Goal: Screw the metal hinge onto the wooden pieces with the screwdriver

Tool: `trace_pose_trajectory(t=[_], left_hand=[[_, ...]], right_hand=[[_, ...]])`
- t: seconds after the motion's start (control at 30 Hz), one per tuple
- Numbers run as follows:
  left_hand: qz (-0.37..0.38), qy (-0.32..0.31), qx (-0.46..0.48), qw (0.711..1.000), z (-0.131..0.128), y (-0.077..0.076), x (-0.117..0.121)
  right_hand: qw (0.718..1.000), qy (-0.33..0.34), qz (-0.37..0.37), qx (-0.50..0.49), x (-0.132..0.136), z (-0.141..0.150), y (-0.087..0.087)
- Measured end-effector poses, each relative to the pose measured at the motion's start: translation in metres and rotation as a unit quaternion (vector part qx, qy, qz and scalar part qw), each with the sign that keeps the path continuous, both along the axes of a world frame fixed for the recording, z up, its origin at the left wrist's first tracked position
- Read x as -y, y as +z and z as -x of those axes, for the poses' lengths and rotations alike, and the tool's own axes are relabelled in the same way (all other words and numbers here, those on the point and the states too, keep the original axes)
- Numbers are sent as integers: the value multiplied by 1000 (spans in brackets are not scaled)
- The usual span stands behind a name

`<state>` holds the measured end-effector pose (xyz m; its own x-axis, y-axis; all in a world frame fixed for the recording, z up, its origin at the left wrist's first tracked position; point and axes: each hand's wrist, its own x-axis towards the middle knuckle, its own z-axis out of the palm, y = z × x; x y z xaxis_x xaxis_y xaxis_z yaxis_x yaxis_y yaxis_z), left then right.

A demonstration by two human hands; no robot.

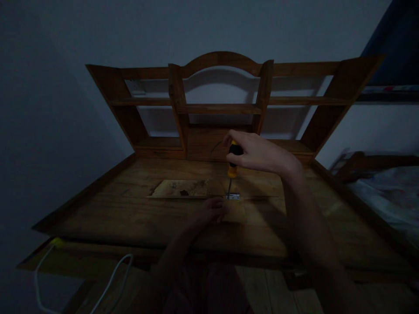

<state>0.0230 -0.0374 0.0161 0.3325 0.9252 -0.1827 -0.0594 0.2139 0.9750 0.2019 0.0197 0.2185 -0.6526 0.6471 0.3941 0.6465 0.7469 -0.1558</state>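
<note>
My right hand [250, 150] is wrapped round the black and yellow handle of a screwdriver [232, 172]. The screwdriver stands nearly upright, its tip down at a small metal hinge [234, 196]. The hinge lies at the far edge of a small pale wooden board [236, 213] on the desk. Curled at that board's left side, my left hand [214, 210] grips its edge; its fingertips are partly in shadow. Whether a screw sits under the tip is too small to tell.
The wooden desk [131, 213] has a shelf unit [219, 109] along its back. A pale strip with dark stains [183, 188] lies left of the hinge. A white cable [113, 274] hangs at the front left. Bedding [389, 192] shows at the right.
</note>
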Motion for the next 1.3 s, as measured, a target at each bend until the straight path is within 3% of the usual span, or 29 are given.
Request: trace_pose_trajectory(t=[0.13,0.3,0.5,0.7,0.87,1.03,1.2,1.3], left_hand=[[-1,-8,0,1000,0,0,0],[-3,-13,-1,1000,2,-6,-3],[-16,-10,-8,1000,1,-3,-1],[-5,-3,-12,1000,0,-2,-1],[-19,-16,-11,1000,2,-9,-4],[-22,-14,-11,1000,3,-9,-4],[-18,-15,-19,1000,2,-4,-2],[-31,-22,-17,999,2,-4,-2]], right_hand=[[999,50,5,-2,2,1,2],[999,-17,-32,14,4,4,0],[999,41,-5,-1,2,3,0],[1000,-15,-20,16,1,3,-1],[1000,24,1,4,2,1,2],[999,-29,-20,13,3,2,1],[1000,23,6,4,4,2,3],[1000,12,5,4,6,2,2]])
